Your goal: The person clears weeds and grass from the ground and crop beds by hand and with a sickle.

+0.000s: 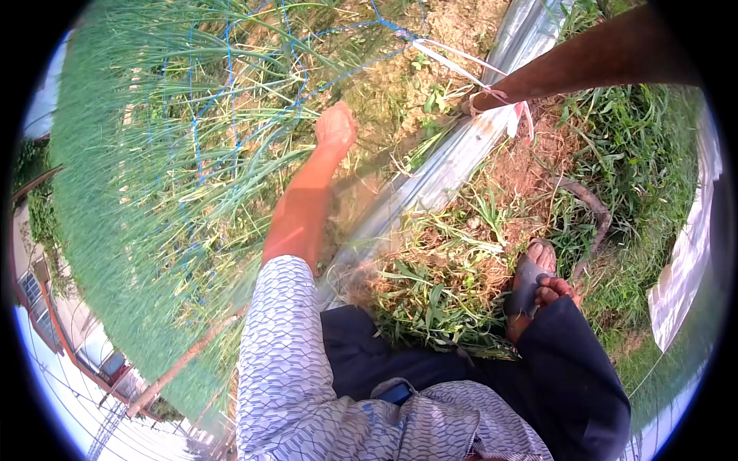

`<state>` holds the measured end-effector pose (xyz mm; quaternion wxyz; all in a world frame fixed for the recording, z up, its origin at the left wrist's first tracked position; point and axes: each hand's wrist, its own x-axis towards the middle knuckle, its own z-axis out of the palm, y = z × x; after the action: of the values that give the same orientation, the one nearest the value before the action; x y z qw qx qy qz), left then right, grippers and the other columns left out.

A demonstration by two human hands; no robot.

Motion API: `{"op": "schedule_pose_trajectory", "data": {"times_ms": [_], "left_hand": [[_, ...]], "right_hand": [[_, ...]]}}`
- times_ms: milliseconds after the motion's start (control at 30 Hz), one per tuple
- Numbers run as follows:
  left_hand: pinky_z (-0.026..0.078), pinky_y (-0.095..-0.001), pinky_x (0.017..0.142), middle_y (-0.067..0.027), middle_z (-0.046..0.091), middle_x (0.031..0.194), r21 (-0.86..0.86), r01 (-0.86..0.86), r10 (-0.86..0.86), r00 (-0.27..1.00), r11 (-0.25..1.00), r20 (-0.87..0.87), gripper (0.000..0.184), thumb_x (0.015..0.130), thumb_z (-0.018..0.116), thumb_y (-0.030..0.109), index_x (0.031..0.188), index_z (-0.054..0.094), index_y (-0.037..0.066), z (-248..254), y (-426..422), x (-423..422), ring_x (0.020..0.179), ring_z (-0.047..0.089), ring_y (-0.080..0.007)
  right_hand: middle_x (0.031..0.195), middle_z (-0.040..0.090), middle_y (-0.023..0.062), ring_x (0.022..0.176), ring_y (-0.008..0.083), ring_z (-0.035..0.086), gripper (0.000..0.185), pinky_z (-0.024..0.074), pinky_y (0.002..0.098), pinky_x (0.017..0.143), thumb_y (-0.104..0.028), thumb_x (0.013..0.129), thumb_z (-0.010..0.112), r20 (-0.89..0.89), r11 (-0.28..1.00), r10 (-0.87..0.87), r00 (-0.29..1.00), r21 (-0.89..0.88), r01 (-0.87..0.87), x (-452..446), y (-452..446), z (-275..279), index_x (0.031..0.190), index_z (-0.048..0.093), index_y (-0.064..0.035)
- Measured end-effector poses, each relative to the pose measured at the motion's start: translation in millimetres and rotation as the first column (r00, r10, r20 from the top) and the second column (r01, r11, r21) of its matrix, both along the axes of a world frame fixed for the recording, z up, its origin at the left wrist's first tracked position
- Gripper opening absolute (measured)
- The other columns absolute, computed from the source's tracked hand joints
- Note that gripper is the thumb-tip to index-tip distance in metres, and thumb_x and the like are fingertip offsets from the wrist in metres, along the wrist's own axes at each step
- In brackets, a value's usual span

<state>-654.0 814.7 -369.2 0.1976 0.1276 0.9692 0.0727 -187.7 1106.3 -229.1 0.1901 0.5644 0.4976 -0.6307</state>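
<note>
My left hand (336, 127) is stretched forward, closed, just above the soil at the edge of the green onion plants (254, 131). Whatever its fingers pinch, if anything, is too small or hidden to make out. Blue netting (300, 98) runs among the leaves beside it. By my right knee, my right hand (557, 290) shows only partly, its fingers curled beside my sandalled foot (530, 278). I cannot see what those fingers hold, if anything.
A wooden post (592, 55) leans in from the upper right, with white string (453, 65) tied from it to the netting. Clear plastic sheeting (423, 184) crosses diagonally. Pulled weeds (438, 307) lie before me; a root or stick (590, 207) lies beyond my foot.
</note>
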Motion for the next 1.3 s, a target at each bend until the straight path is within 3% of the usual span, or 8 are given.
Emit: {"op": "schedule_pose_trajectory", "data": {"times_ms": [133,233,333,433,633,833,1033,1300], "left_hand": [[0.051,-0.0432,0.071,-0.0197,0.063,0.086,0.035,0.235,-0.235,0.972,0.971,-0.023,0.018,0.087,0.055,0.022,0.087,0.058,0.004,2.7,-4.5,6.5,0.086,0.062,-0.0374],[0.049,-0.0463,0.073,-0.0174,0.059,0.091,0.226,0.052,-0.092,0.981,0.973,0.169,0.03,0.085,0.061,0.032,0.093,0.053,0.005,6.4,3.4,23.3,0.088,0.059,-0.0408],[0.044,-0.0461,0.067,-0.0185,0.053,0.076,0.288,0.187,-0.139,0.974,0.939,-0.18,0.033,0.087,0.06,0.035,0.083,0.049,0.004,-3.5,11.5,35.1,0.076,0.054,-0.0414],[0.046,-0.0519,0.072,-0.0226,0.056,0.095,0.262,0.244,-0.215,0.967,0.934,-0.135,0.03,0.088,0.055,0.033,0.095,0.05,0.004,-34.0,14.0,29.0,0.082,0.058,-0.0443],[0.045,-0.0531,0.072,-0.023,0.057,0.092,0.416,-0.078,0.092,0.996,0.906,-0.013,0.028,0.09,0.052,0.029,0.096,0.051,0.002,4.3,39.7,12.3,0.085,0.059,-0.0444],[0.049,-0.0486,0.087,-0.0257,0.058,0.107,0.219,0.025,-0.022,1.0,0.975,-0.013,0.041,0.084,0.061,0.028,0.116,0.055,0.004,9.0,64.1,-0.7,0.098,0.059,-0.043],[0.047,-0.052,0.083,-0.0229,0.058,0.105,0.476,-0.071,0.03,0.995,0.877,0.094,0.031,0.081,0.062,0.026,0.106,0.06,0.008,-7.0,87.7,-13.2,0.101,0.057,-0.0429],[0.048,-0.05,0.076,-0.0206,0.061,0.089,0.49,0.236,-0.156,0.968,0.839,-0.199,0.022,0.081,0.061,0.028,0.082,0.065,0.006,-20.8,101.0,-9.7,0.085,0.06,-0.0413]], "right_hand": [[0.084,0.062,0.0058,0.07,0.0132,0.058,0.025,0.0469,0.0254,0.064,-0.005,0.083,0.062,0.025,1.0,-0.019,1.0,0.007,0.019,-7.0,-3.5,7.5,0.107,0.058,0.0003],[0.084,0.062,0.0053,0.069,0.0123,0.057,0.025,0.0467,0.0248,0.064,-0.005,0.083,0.063,0.029,1.0,-0.024,0.999,0.007,0.024,-6.8,-3.6,6.4,0.107,0.058,-0.0003],[0.086,0.062,0.0047,0.07,0.0113,0.058,0.027,0.0465,0.0242,0.062,-0.006,0.083,0.063,0.013,0.999,-0.02,1.0,-0.031,0.02,-5.5,0.9,0.8,0.109,0.058,-0.0006],[0.087,0.062,0.0036,0.071,0.011,0.058,0.028,0.0464,0.0238,0.06,-0.007,0.083,0.064,0.033,0.998,0.067,0.997,-0.012,-0.067,-3.7,2.7,-2.4,0.11,0.058,-0.0008],[0.088,0.062,0.0022,0.071,0.0109,0.058,0.028,0.0462,0.024,0.058,-0.009,0.084,0.063,0.111,0.997,0.075,0.991,0.017,-0.077,-2.4,-1.4,-0.8,0.111,0.058,-0.0018],[0.088,0.064,0.0035,0.072,0.0108,0.059,0.027,0.0473,0.0245,0.066,-0.005,0.085,0.062,0.097,0.999,0.018,0.995,0.036,-0.021,-4.5,-5.3,8.2,0.111,0.06,-0.0004],[0.087,0.063,0.0029,0.071,0.0105,0.058,0.026,0.0469,0.0241,0.065,-0.006,0.085,0.063,0.105,0.999,0.04,0.994,0.024,-0.043,-5.0,-2.8,-0.3,0.11,0.06,-0.0014],[0.084,0.061,0.0028,0.07,0.0103,0.056,0.025,0.0455,0.0242,0.064,-0.009,0.085,0.063,0.11,0.998,0.066,0.992,0.016,-0.068,2.9,-0.6,1.7,0.109,0.059,-0.0012]]}}
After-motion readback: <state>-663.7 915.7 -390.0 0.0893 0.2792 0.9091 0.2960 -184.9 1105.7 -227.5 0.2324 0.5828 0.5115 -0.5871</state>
